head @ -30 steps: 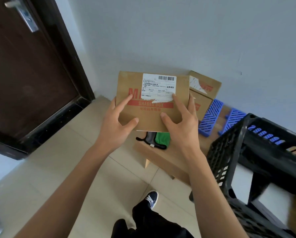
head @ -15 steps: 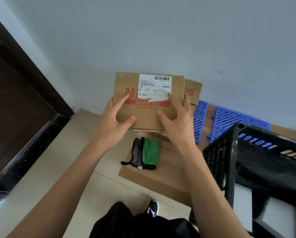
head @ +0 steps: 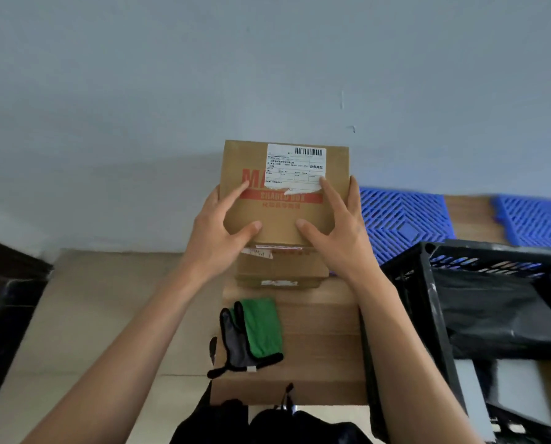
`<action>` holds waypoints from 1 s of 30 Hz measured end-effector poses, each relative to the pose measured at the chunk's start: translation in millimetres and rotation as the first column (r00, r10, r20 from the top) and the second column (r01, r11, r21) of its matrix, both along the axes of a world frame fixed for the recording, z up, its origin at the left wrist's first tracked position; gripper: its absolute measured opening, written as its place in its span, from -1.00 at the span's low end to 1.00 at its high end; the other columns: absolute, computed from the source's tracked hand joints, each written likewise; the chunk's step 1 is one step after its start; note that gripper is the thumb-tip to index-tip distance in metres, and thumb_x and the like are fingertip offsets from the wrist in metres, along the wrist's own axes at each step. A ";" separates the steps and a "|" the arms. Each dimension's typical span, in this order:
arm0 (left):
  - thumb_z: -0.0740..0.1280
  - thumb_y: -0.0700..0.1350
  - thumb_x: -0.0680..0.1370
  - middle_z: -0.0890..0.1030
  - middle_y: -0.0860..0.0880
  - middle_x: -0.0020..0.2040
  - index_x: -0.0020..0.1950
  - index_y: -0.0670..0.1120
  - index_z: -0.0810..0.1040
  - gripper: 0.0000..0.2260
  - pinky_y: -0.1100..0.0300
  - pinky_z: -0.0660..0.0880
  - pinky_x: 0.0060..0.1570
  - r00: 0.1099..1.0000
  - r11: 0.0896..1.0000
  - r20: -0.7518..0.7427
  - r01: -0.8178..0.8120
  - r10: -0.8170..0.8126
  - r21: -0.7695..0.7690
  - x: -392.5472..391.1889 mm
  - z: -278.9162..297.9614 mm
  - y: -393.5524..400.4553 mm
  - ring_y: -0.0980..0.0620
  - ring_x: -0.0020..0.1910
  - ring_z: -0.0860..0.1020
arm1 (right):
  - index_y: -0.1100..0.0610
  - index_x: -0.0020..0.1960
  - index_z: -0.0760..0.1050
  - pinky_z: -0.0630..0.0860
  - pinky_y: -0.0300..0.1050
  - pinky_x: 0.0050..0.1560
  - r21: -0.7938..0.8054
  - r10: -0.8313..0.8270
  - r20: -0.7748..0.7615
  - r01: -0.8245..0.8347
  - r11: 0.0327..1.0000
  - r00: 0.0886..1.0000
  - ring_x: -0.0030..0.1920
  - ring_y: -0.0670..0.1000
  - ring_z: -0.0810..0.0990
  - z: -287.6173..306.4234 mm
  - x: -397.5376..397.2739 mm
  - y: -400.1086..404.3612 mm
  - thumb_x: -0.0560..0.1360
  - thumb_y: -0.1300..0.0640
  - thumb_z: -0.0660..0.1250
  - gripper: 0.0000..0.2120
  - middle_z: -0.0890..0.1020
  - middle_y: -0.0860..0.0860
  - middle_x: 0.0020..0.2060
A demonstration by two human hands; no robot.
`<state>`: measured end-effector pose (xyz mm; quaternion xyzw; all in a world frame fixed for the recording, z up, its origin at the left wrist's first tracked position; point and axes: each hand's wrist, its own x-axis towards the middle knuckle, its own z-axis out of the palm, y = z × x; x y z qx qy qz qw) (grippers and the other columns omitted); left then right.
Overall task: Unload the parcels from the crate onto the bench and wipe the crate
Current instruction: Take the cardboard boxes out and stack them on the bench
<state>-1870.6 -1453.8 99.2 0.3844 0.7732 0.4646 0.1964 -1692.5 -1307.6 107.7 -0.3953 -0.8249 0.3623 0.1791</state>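
Note:
I hold a flat brown cardboard parcel [head: 283, 216] with a white shipping label and red print. My left hand [head: 219, 232] grips its left edge and my right hand [head: 335, 229] grips its right edge, thumbs on its near face. It sits directly above a stack of two cardboard parcels [head: 280, 270] on the wooden bench [head: 319, 328]; I cannot tell if it touches them. The black plastic crate [head: 428, 315] stands at the right on the bench, with a black bag parcel [head: 492, 318] and a white parcel [head: 517, 389] inside. A green and grey cloth [head: 251, 334] lies on the bench in front of the stack.
Blue plastic grid panels [head: 402, 219] lie on the bench against the pale wall, behind the crate. Beige floor tiles [head: 91, 315] spread to the left, with a dark door frame [head: 8, 283] at the far left. My dark trousers and shoe [head: 267, 421] show at the bottom.
The parcel has moved right and down with both hands, from left of the bench to directly over the stacked parcels. The view has swung right, so the door is almost out of sight.

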 end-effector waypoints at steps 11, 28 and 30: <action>0.54 -0.04 0.50 0.32 0.05 0.53 0.60 0.10 0.30 -0.28 0.00 0.42 0.45 0.974 0.978 0.089 0.209 -0.209 0.008 -76.2 -24.4 59.7 0.08 0.49 0.36 | -0.18 0.62 0.12 0.21 0.02 0.50 0.074 -0.107 0.087 0.101 0.992 0.990 0.64 0.02 0.01 -15.5 -61.5 55.3 0.52 -0.23 0.40 -0.23 -0.17 -0.07 0.65; 0.62 -0.04 0.41 0.28 0.06 0.58 0.57 0.08 0.38 -0.22 0.05 0.38 0.47 0.979 0.981 0.061 0.196 -0.195 -0.003 -95.4 -37.1 115.8 0.11 0.51 0.34 | -0.10 0.54 0.33 0.25 -0.03 0.46 0.081 -0.120 0.123 0.110 0.991 0.985 0.58 0.07 0.19 -27.1 -88.4 119.2 0.55 -0.19 0.36 -0.40 -0.04 -0.05 0.66; 0.62 -0.01 0.41 0.29 0.07 0.57 0.57 0.09 0.37 -0.22 0.05 0.39 0.47 0.982 0.983 0.053 0.181 -0.181 0.009 -92.9 -39.0 117.4 0.12 0.51 0.34 | -0.10 0.54 0.34 0.23 -0.08 0.42 0.087 -0.110 0.122 0.100 0.991 0.986 0.58 0.07 0.20 -26.5 -88.5 124.5 0.55 -0.20 0.36 -0.40 -0.01 -0.04 0.66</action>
